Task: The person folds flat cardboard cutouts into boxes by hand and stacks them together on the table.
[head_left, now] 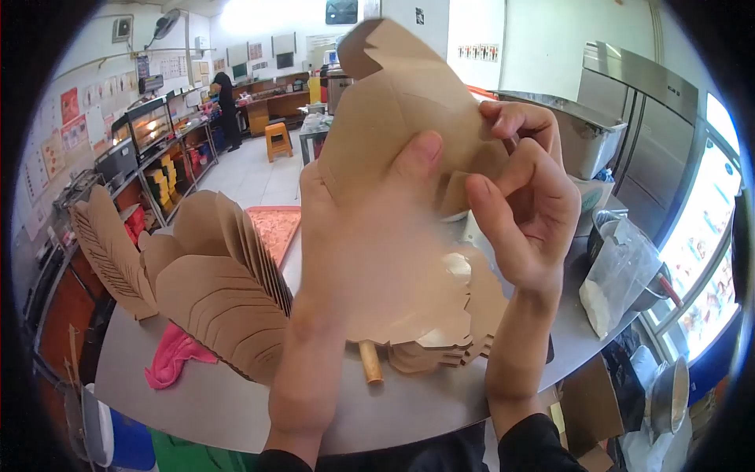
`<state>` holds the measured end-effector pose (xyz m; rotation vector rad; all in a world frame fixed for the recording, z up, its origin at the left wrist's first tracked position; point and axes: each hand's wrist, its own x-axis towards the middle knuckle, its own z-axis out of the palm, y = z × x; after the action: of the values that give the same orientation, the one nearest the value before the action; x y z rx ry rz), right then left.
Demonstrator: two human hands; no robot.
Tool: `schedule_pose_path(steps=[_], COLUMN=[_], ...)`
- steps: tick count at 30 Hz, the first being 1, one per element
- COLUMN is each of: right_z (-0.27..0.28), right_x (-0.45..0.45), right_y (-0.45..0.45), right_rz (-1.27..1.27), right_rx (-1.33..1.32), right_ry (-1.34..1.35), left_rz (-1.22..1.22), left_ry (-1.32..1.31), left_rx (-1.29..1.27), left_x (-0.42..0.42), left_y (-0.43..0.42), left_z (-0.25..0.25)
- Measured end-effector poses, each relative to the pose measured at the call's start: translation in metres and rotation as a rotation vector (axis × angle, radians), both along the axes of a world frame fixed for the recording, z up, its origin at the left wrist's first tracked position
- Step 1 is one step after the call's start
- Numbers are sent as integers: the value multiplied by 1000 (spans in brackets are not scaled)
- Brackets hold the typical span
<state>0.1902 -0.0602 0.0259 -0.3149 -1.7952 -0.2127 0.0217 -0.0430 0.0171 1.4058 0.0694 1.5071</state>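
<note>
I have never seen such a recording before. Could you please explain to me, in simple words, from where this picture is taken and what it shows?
There is no machine here: a person works with two bare hands. The single picture comes from a camera worn on that person's head, looking forward and down. The left hand holds up a bent cardboard piece, its thumb on the card. The right hand has its fingers at the piece's right side; how firmly they hold it, I cannot tell. On the grey table are nested cardboard pieces at the left, a pile of flatter ones below the hands, a pink cloth and a small tan cylinder.
</note>
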Motion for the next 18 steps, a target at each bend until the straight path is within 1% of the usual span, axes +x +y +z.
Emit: schedule_pose_path(steps=[1,2,4,5,7,9,10,11,13,14,17,18], right_z=[-1,-1,0,0,2,4,5,5,3,4,3,2], right_x=[-3,-5,-9,-10,-10,-8,-5,-2,5,9,19,18], right_y=[4,6,4,2,-2,-7,-10,-12,-11,-8,3,5], right_rz=[23,46,21,-4,18,38,2,-36,-67,-89,-139,-135], right_rx=[41,82,95,103,83,58,57,56,11,-34,-25,-23], right_ry=[58,117,133,156,155,154,100,47,40,22,-30,-31], left_rz=[-15,103,223,257,292,321,329,330,319,42,-204,-145], left_ry=[-28,-84,-143,-159,-174,-292,-329,-263,-193,-46,100,58], left_rx=[-16,77,176,162,152,258,294,464,632,474,331,233], left_x=[3,8,12,13,15,17,18,15,6,-1,0,1], left_y=[-1,-1,-1,-2,-2,3,7,18,31,34,32,30], left_z=[0,-2,-6,-7,-8,-9,-10,-11,-16,-19,-19,-19])
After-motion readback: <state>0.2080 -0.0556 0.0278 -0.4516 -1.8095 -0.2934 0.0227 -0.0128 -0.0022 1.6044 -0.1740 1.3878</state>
